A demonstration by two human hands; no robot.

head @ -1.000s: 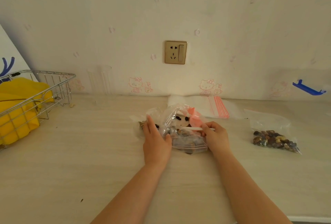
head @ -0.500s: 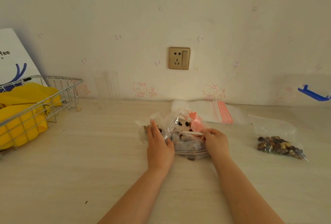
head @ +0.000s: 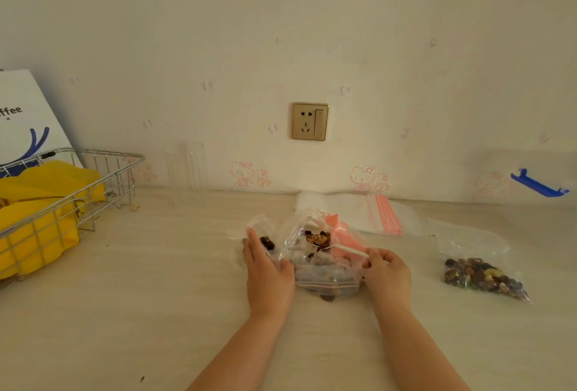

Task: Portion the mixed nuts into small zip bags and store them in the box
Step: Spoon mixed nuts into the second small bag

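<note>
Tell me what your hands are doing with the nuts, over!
Left hand flat on the nut bag. Right hand pinching a white spoon loaded with nuts. One filled bag on the right. Nothing blocking.

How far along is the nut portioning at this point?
Done: one filled zip bag lies at the right. In hand: the right hand holds a white spoon loaded with nuts over the open bags, which the left hand steadies. Left: empty zip bags wait behind; nothing looks stored yet.
</note>
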